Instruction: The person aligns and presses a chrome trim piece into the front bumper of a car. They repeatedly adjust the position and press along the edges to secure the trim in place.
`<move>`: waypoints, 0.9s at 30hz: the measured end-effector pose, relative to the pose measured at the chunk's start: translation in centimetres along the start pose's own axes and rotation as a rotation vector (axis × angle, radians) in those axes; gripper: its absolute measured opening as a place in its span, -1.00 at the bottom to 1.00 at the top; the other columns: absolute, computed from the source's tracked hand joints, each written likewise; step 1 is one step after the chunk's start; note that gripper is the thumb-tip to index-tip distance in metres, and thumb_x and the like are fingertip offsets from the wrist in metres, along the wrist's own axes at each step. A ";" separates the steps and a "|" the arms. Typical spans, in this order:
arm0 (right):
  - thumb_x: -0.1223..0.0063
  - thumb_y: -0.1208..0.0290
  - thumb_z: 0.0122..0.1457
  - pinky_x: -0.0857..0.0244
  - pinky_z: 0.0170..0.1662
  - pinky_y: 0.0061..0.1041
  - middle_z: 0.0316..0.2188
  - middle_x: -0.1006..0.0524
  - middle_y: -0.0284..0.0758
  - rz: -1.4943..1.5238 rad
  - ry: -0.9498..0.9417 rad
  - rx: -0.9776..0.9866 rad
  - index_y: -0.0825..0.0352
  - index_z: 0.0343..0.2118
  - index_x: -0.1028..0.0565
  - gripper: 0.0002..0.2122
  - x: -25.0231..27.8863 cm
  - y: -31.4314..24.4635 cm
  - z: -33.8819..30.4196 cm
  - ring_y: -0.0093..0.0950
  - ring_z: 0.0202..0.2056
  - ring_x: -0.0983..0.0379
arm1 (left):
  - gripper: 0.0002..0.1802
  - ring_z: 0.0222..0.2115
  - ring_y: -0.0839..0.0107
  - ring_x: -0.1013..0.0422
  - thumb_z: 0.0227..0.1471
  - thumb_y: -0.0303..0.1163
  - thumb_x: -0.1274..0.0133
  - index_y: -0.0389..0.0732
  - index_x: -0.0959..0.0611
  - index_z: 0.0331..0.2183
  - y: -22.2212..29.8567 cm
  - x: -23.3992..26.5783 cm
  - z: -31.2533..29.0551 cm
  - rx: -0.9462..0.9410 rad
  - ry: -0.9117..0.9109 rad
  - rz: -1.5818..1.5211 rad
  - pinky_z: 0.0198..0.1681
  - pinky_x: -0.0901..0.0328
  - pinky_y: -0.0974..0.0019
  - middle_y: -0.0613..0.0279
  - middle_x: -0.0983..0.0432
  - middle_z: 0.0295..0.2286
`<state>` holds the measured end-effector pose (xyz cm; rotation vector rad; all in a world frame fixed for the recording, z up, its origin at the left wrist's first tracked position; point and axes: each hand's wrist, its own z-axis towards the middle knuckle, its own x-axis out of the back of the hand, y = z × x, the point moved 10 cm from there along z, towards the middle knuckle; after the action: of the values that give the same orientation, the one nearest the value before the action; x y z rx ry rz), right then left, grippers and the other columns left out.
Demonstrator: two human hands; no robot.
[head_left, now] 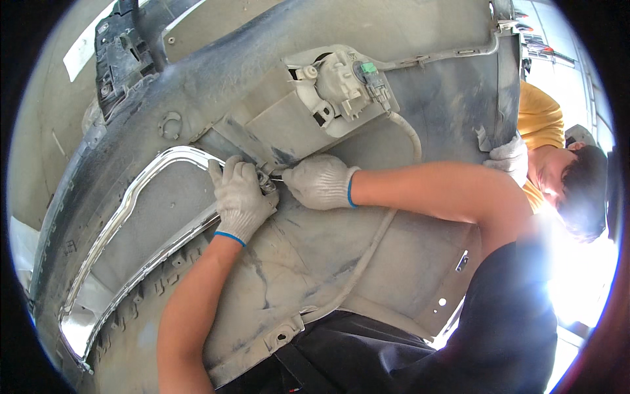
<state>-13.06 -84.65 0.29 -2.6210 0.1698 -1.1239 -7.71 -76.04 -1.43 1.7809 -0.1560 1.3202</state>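
Observation:
Before me is the dusty inner side of a car bumper [308, 243]. A looped chrome trim strip [123, 213] lies along its left part. My left hand [239, 194], in a pale knitted glove with a blue cuff, is closed over the right end of this trim. My right hand [319, 182], gloved alike, is closed on a thin tool [278, 178] whose tip meets the trim end beside the left fingers. Most of that tool is hidden in the fist, so its kind does not show. Just above both hands sits a fog lamp [341, 85] with a green connector clip.
A cable sleeve [371, 253] curves down from the lamp past my right wrist. At the upper left is a black bracket [121, 62]. On the right, another person in a yellow shirt [539, 117] has a gloved hand [508, 159] at the bumper's edge.

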 end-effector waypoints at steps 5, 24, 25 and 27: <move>0.07 0.37 0.19 -0.46 -0.23 -0.06 -0.45 -0.61 0.02 0.008 -0.012 0.017 0.40 -0.36 -0.56 -0.79 -0.2 0.1 0.0 -0.02 -0.37 -0.59 | -0.41 0.06 0.11 -0.37 -0.37 -0.18 -0.36 -0.38 -0.63 -0.28 0.0 -0.2 0.2 0.019 -0.024 -0.004 0.33 0.09 -0.30 -0.04 -0.57 -0.21; 0.09 0.37 0.24 -0.38 -0.28 0.00 -0.52 -0.56 0.01 0.221 0.125 -0.068 0.42 -0.39 -0.49 -0.79 -1.7 0.5 0.0 0.01 -0.43 -0.53 | -0.45 0.06 0.09 -0.36 -0.38 -0.23 -0.39 -0.38 -0.63 -0.31 0.1 0.2 0.2 0.025 0.045 -0.038 0.33 0.07 -0.29 -0.04 -0.59 -0.25; 0.09 0.38 0.24 -0.39 -0.28 -0.01 -0.52 -0.55 0.02 0.214 0.125 -0.070 0.42 -0.39 -0.49 -0.79 -1.9 0.4 0.1 0.01 -0.43 -0.53 | -0.45 0.06 0.09 -0.36 -0.38 -0.23 -0.39 -0.38 -0.63 -0.30 0.0 0.1 0.2 0.033 0.040 -0.036 0.34 0.07 -0.29 -0.05 -0.59 -0.25; 0.08 0.38 0.23 -0.39 -0.28 -0.02 -0.53 -0.55 0.02 0.196 0.124 -0.079 0.42 -0.38 -0.49 -0.80 -2.3 0.4 0.3 0.01 -0.43 -0.54 | -0.46 0.06 0.07 -0.36 -0.37 -0.24 -0.38 -0.37 -0.62 -0.32 0.1 -0.2 0.0 0.027 0.044 -0.017 0.33 0.06 -0.30 -0.04 -0.58 -0.26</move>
<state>-14.39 -84.41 -1.63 -2.5347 0.4952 -1.2322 -7.86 -76.15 -1.51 1.7705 -0.0993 1.3540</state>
